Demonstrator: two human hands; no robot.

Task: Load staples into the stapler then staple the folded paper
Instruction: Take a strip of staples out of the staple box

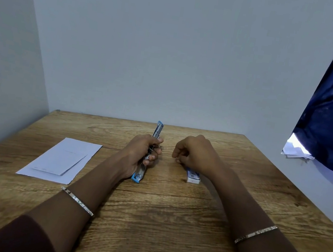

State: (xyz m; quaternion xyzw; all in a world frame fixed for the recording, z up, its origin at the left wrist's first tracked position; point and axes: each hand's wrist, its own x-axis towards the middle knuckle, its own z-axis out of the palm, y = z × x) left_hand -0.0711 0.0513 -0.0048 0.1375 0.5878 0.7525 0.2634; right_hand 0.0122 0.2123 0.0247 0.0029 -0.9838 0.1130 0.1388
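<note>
On the wooden table, the left hand grips a blue stapler pointing toward twelve o'clock, the curled right hand sits at its three o'clock over a staple box, and folded paper lies at nine o'clock.

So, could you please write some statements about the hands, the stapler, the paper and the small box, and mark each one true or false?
1. The left hand is closed around the blue stapler. True.
2. The folded paper lies between the two hands. False: it lies on the wooden table, to the left of the left hand.
3. The right hand holds the paper. False: it rests curled beside the small box, apart from the paper.
4. A bracelet is on each forearm. True.
5. The stapler lies flat on the paper. False: it is held above the table, not touching the paper.
</note>
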